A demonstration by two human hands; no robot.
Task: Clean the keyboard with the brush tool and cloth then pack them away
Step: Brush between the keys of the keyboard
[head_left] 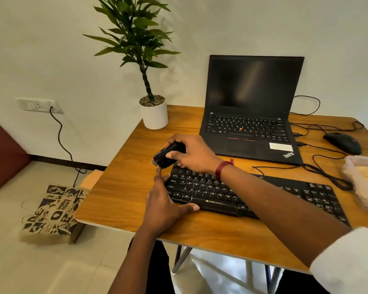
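Single head-worn wide-angle view, aimed forward and down from the near edge of the worktop (119,200), close over the keyboard (210,203); wall (51,49) behind, floor (30,262) off to the left.

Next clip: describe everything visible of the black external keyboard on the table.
The keyboard is black, plastic-looking, full-size, with pale legends and a Zebronics mark near its front edge. It lies flat on the wooden table, before the laptop. The left hand touches its left end, thumb along the front edge; the right forearm crosses above it.
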